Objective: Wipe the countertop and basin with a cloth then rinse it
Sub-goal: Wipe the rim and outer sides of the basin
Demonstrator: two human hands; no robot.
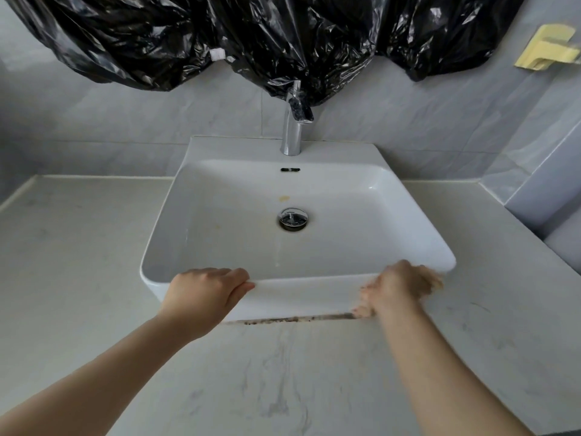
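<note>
- At the near rim of the basin (301,295), the left hand (207,291) has its fingers curled over the edge, with the thumb on the front wall. The right hand (399,287) sits further right on the same rim, too blurred to tell whether it is clamped or loose.
- No cloth is in view.
- Judgement: wiping looks not yet started; the next move calls for fetching a cloth.
- Basin stands on the tabletop (78,247), backed to the far wall, with its long axis running left to right.
- Faucet (292,127) rises at the far rim, spout pointing near, toward the drain (293,218).
- Dark grime (292,319) lines the basin's near base.
</note>
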